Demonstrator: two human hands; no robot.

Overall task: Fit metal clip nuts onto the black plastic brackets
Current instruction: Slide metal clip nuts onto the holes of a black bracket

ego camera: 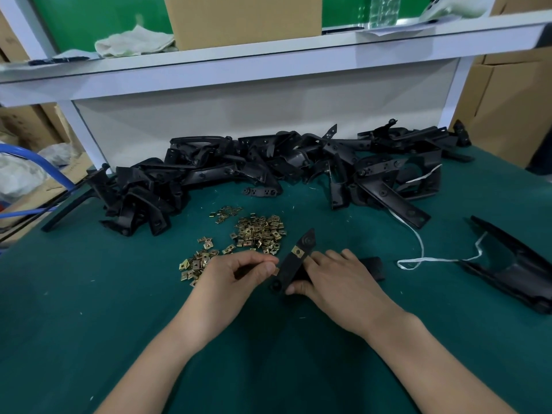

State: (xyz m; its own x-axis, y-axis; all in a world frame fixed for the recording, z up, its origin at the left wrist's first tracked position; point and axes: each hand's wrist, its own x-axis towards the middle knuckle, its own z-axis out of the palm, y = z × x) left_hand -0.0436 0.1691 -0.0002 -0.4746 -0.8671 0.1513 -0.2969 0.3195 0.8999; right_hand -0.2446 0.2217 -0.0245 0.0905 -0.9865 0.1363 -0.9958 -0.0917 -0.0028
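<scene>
Bracket (294,265) gripped, clip nut (276,271) at edge

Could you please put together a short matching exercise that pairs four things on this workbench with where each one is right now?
Things
1. Long black plastic bracket with one brass clip nut fitted
2. Loose pile of brass-coloured metal clip nuts
3. Big heap of black plastic brackets
4. Brown cardboard box

Places
A. On the white shelf above the bench
B. Along the back of the green mat, below the shelf
C. Held between the left hand and right hand
D. On the green mat just beyond the hands

Pairs: 1-C, 2-D, 3-B, 4-A
</scene>
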